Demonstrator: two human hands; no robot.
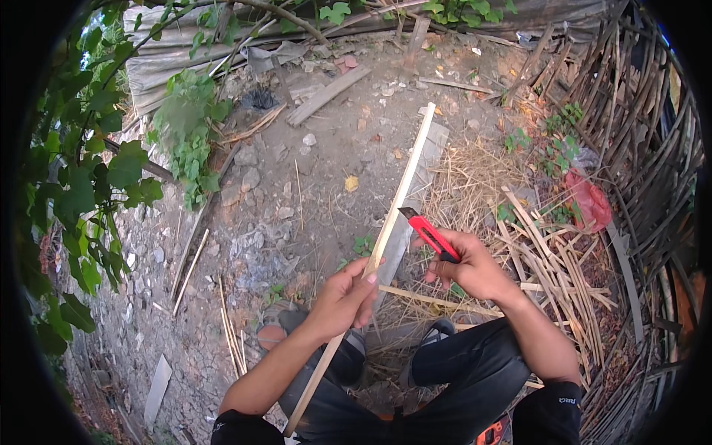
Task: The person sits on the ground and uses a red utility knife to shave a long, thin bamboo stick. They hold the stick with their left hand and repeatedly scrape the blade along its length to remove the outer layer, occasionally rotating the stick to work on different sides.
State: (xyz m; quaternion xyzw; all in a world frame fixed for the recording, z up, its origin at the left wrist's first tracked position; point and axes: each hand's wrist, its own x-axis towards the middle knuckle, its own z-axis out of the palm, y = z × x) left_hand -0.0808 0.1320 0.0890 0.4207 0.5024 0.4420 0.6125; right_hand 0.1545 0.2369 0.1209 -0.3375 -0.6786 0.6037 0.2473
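A long, pale wooden strip (409, 172) slants from my lap up toward the far ground. Around its middle my left hand (345, 299) is closed, thumb lying on top. My right hand (469, 265) grips a red box cutter (432, 236) with a black end. Its dark blade is out and points up and left, close to the strip's right edge; whether it touches the wood I cannot tell. Behind the strip, a grey board (424, 167) runs along the ground in nearly the same direction.
Cut strips (552, 271) lie in a loose pile at my right, beside straw-like shavings (475, 182) and a red plastic bag (588, 200). Stacked branches (630, 111) line the right side. Leafy vines (81, 185) hang at the left. A plank (326, 96) rests farther off.
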